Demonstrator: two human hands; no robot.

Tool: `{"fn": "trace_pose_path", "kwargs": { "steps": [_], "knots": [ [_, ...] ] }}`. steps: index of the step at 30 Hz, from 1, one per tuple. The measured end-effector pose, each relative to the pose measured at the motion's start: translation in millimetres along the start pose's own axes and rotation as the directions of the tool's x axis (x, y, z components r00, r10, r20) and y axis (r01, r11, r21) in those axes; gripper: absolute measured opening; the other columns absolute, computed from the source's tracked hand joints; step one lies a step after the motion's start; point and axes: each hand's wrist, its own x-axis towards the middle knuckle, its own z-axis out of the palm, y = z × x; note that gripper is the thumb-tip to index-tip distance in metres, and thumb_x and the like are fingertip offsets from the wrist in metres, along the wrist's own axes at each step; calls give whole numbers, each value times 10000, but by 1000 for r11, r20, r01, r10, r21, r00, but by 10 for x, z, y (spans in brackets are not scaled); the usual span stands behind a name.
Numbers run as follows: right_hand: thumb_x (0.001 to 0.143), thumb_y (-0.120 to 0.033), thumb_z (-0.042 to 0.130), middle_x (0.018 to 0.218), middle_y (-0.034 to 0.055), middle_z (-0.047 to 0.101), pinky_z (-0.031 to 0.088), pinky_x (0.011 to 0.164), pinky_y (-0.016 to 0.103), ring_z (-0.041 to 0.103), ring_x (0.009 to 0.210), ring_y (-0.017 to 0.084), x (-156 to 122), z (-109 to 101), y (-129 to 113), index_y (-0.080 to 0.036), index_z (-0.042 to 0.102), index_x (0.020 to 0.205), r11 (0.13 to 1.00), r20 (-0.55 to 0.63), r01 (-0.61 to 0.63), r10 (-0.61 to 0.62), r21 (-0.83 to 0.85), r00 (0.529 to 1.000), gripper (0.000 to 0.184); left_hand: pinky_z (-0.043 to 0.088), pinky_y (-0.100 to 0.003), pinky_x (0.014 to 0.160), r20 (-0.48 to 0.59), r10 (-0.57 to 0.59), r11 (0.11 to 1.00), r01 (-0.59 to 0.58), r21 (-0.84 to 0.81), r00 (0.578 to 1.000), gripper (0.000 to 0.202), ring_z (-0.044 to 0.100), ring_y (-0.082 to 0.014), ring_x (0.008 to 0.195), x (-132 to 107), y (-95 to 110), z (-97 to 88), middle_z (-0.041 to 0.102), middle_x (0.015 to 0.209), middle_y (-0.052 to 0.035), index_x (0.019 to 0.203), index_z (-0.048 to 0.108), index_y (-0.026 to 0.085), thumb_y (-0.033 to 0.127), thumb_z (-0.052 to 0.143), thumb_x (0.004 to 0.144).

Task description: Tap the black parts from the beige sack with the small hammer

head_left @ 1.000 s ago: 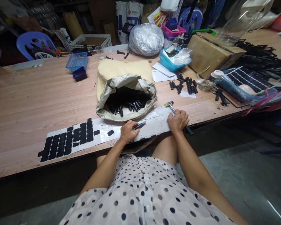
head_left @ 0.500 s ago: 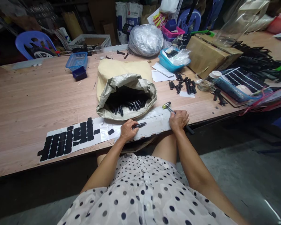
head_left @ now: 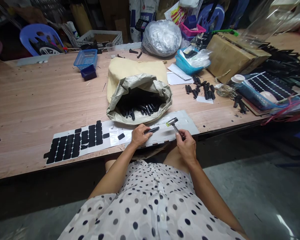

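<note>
My left hand point(head_left: 138, 135) is closed on a small black rod-shaped part point(head_left: 152, 129), held down on a white backing sheet point(head_left: 185, 120) at the table's near edge. My right hand point(head_left: 186, 146) grips the handle of a small hammer point(head_left: 172, 123), lifted above the sheet with its head close to the part's tip. Black adhesive pads point(head_left: 75, 143) cover the left portion of the sheet. An open woven sack point(head_left: 139, 87) full of black parts point(head_left: 140, 109) lies just behind my hands.
The wooden table point(head_left: 35, 96) carries a blue basket point(head_left: 86, 59), a clear plastic bag point(head_left: 161, 37), a blue tray point(head_left: 187, 67), a cardboard box point(head_left: 230, 56), loose black parts point(head_left: 201, 90) and more pad sheets point(head_left: 270, 85). A purple chair point(head_left: 36, 36) stands behind.
My right hand picked the hammer up off the table and swung it left toward the part in my left hand. The left hand stayed in place.
</note>
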Motion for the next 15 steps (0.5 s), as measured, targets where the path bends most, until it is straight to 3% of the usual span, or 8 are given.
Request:
{"fn": "trace_pose_path", "kwargs": {
  "steps": [4, 10, 15],
  "knots": [
    [879, -320, 466, 1111, 121, 745, 525, 884, 368, 669, 993, 247, -81, 25, -51, -188, 704, 1162, 990, 42, 135, -136, 36, 990, 393, 520, -272, 752, 4, -2, 1000, 2, -5, 1000, 190, 643, -159, 777, 13, 8, -2, 707, 941, -5, 942, 782, 241, 230, 726, 761],
    [884, -305, 497, 1041, 96, 750, 557, 850, 369, 678, 976, 244, -137, 129, -52, -217, 723, 1082, 935, 77, 312, -328, 170, 941, 313, 504, -266, 713, 9, 10, 1000, -10, -20, 1000, 182, 591, -128, 673, 4, 36, -33, 701, 932, 16, 908, 751, 237, 197, 727, 731],
    [895, -260, 476, 982, 85, 741, 559, 864, 361, 683, 943, 235, -219, 230, -126, -223, 719, 1080, 918, 77, 373, -385, 137, 920, 308, 498, -266, 735, 7, 4, 1000, -4, -25, 1000, 195, 613, -140, 724, -2, 53, -28, 693, 934, 18, 900, 737, 241, 171, 720, 719]
  ]
}}
